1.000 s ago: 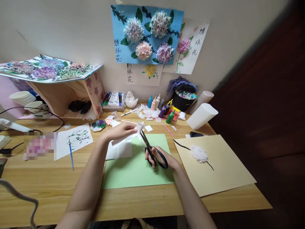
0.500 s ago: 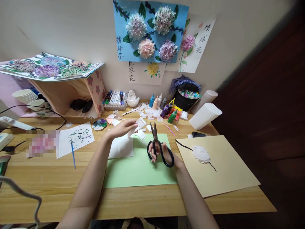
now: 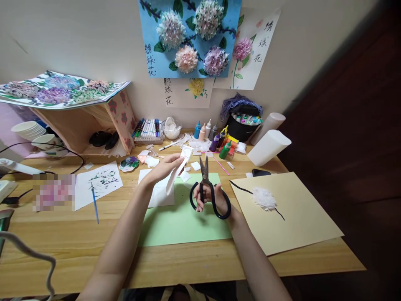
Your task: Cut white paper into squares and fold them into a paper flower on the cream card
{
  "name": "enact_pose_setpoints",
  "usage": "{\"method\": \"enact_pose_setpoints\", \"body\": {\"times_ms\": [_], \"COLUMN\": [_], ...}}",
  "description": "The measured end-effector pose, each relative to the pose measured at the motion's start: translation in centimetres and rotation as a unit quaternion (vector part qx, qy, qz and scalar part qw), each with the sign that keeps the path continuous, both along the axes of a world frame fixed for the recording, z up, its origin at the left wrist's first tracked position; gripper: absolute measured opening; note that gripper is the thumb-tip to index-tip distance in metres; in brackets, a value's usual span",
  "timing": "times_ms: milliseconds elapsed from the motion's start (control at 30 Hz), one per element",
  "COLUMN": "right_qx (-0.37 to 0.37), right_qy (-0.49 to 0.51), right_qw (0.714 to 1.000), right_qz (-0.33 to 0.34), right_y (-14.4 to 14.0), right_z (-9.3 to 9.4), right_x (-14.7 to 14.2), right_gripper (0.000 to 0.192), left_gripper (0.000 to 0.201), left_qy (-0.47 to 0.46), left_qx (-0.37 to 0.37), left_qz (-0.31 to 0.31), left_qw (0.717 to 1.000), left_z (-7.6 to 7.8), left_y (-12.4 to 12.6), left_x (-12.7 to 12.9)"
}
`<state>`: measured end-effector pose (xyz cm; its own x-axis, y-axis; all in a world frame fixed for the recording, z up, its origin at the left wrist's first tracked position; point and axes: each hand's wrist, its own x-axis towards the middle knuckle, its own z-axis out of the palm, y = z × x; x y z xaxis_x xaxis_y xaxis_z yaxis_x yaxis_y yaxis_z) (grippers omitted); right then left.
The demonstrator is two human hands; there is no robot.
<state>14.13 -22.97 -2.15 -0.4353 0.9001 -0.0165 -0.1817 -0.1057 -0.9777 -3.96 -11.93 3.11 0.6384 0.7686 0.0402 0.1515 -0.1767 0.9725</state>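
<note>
My left hand pinches a folded strip of thin white paper, held up slanting above the work surface. In my right hand is a pair of black-handled scissors. Their dark blades point up and stand slightly apart, just right of the strip and not touching it. Below both hands lies a green sheet, partly covered at its upper left by a white sheet. To the right, a white paper flower with a dark stem line sits on a tan sheet.
Paper scraps and several paint bottles spread behind the hands. Paper rolls stand at back right, near a black marker bag. At left are a painted sheet, a blue brush and a paint palette.
My left hand has moved slightly right, and the white paper strip now shows longer and straighter. The scissors remain raised, blades still apart. The whole view has shifted slightly.
</note>
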Motion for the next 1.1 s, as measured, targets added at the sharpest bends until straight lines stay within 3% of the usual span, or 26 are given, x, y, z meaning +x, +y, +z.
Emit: {"method": "enact_pose_setpoints", "body": {"times_ms": [100, 300, 533, 1100], "right_qx": [0.009, 0.006, -0.006, -0.005], "right_qy": [-0.055, -0.151, -0.181, -0.199], "right_qw": [0.998, 0.988, 0.983, 0.98], "right_qz": [0.003, 0.007, 0.005, 0.009], "right_y": [-0.1, -0.1, 0.0, 0.0], "right_z": [0.0, -0.8, -0.8, -1.1], "right_x": [0.5, 1.4, 1.2, 0.9], "right_gripper": [0.079, 0.071, 0.068, 0.068], "left_gripper": [0.034, 0.035, 0.035, 0.039], "left_qy": [0.047, 0.134, 0.152, 0.204], "left_qx": [0.034, 0.103, 0.107, 0.112], "left_qz": [0.023, 0.028, -0.04, -0.08], "left_qw": [0.998, 0.985, 0.982, 0.969], "left_z": [-0.2, 0.0, -0.2, -0.2], "left_y": [-0.1, 0.2, 0.2, 0.0], "left_x": [0.3, -0.5, -0.5, -0.3]}}
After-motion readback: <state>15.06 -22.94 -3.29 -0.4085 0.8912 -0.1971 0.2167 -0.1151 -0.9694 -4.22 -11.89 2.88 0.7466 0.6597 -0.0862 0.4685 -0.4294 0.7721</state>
